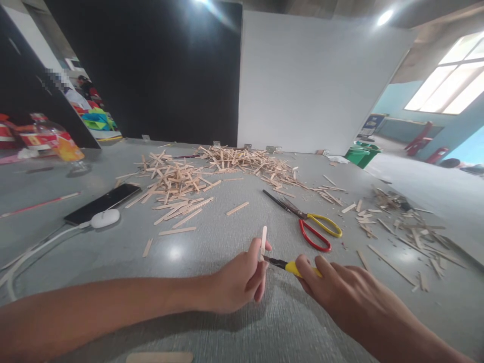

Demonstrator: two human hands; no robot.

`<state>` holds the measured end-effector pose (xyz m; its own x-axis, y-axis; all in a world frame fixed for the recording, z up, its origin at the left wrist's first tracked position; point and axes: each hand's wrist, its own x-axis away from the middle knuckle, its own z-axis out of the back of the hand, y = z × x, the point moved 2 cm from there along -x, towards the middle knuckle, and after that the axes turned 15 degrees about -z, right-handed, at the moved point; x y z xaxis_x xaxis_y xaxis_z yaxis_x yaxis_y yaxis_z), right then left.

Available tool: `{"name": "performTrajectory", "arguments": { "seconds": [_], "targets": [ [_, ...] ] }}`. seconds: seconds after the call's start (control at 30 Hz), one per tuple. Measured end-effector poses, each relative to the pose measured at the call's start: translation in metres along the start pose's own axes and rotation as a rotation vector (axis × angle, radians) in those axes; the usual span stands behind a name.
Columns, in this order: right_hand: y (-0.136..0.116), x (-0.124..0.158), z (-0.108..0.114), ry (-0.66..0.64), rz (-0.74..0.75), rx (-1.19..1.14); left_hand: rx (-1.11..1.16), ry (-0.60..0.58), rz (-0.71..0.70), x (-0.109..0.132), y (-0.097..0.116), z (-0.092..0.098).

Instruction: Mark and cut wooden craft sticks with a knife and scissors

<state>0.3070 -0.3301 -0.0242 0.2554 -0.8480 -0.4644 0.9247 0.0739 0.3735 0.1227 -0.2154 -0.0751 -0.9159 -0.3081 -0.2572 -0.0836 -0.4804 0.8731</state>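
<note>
Pinched upright in the fingers of my left hand is a wooden craft stick. My right hand grips the yellow handle of a utility knife. The knife's tip meets the lower part of the stick, close to my left fingers; whether it has cut in cannot be made out. Just beyond my hands lie scissors with one red and one yellow handle loop, blades a little apart. A loose craft stick lies on the grey table, and a wider wooden stick shows at the bottom edge.
Craft sticks are heaped toward the table's back, before a black panel and a white panel. Cut scraps litter the right side. At left are a phone, a white charger with cable, and a bottle.
</note>
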Motion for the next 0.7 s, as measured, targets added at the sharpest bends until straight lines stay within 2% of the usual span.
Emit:
{"name": "performTrajectory", "arguments": {
  "seconds": [0.07,0.13,0.27,0.33,0.43,0.5,0.57,0.63,0.7],
  "targets": [
    [-0.003,-0.002,0.008,0.041,0.013,0.037,-0.008,-0.017,-0.009,0.001,0.001,-0.001],
    [-0.001,-0.003,0.005,0.049,0.019,0.057,-0.004,-0.025,-0.022,0.001,0.001,-0.001],
    [0.011,-0.002,-0.026,-0.010,0.051,-0.087,0.012,-0.008,-0.050,0.001,0.000,-0.001],
    [0.011,0.000,-0.034,-0.039,0.077,-0.158,0.001,0.008,-0.061,0.001,-0.001,-0.001],
    [0.001,0.001,-0.019,-0.089,-0.008,-0.055,-0.037,0.016,-0.072,0.000,-0.002,-0.001],
    [-0.007,0.002,-0.003,-0.036,0.009,0.084,-0.067,0.005,-0.076,0.001,-0.003,-0.002],
    [-0.006,0.000,0.000,0.010,0.017,0.128,-0.099,0.008,-0.076,0.002,-0.003,-0.003],
    [0.003,-0.002,-0.014,-0.047,0.036,0.024,-0.133,0.019,-0.078,0.003,-0.003,-0.004],
    [0.011,-0.001,-0.033,-0.042,0.127,-0.143,-0.168,0.020,-0.085,0.003,-0.004,-0.005]
  ]
}}
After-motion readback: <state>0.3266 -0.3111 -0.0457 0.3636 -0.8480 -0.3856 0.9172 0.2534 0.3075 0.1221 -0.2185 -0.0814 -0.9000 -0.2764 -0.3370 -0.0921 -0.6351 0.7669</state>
